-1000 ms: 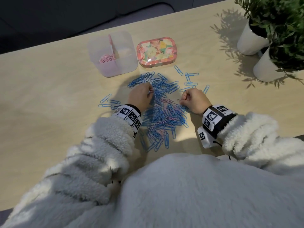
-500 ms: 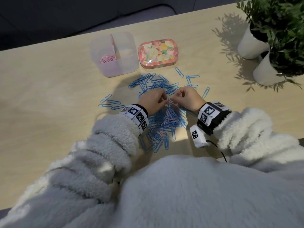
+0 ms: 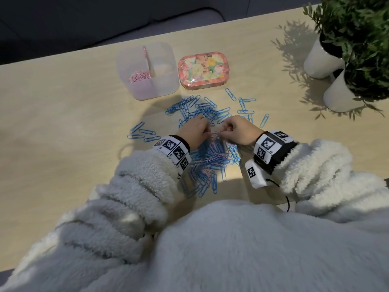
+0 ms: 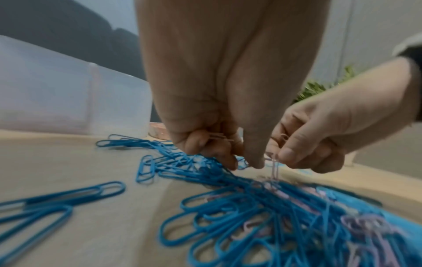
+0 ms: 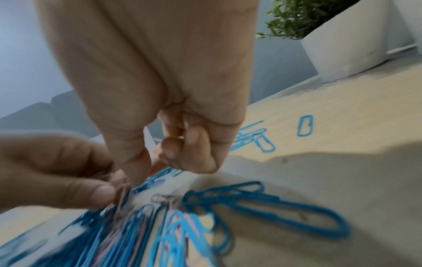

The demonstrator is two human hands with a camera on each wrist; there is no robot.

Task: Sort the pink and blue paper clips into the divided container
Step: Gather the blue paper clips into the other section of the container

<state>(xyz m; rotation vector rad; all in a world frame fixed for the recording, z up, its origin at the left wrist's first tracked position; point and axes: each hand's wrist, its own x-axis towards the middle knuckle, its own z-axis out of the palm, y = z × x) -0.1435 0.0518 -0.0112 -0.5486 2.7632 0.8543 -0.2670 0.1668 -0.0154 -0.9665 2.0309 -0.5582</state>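
A heap of blue paper clips (image 3: 210, 159) mixed with pink ones lies on the table in front of me. My left hand (image 3: 202, 129) and right hand (image 3: 228, 129) meet over its far part, fingers curled. In the left wrist view my left hand (image 4: 228, 153) holds pink clips (image 4: 217, 137) in its curled fingers. A pink clip (image 4: 274, 168) hangs pinched between my left fingertip and right thumb. My right hand (image 5: 173, 155) also keeps a pink clip inside its fingers. The clear divided container (image 3: 155, 89) stands behind, with pink clips (image 3: 139, 76) in its left compartment; the right one looks bare.
A flowered tin (image 3: 202, 70) sits right of the container. Loose blue clips (image 3: 143, 133) are scattered left and right of the heap. Two white plant pots (image 3: 322, 62) stand at the far right edge. The table's far edge runs just behind the container.
Both hands have come together over the heap. The right hand moved left to meet the left hand, and together they now pinch a pink clip.
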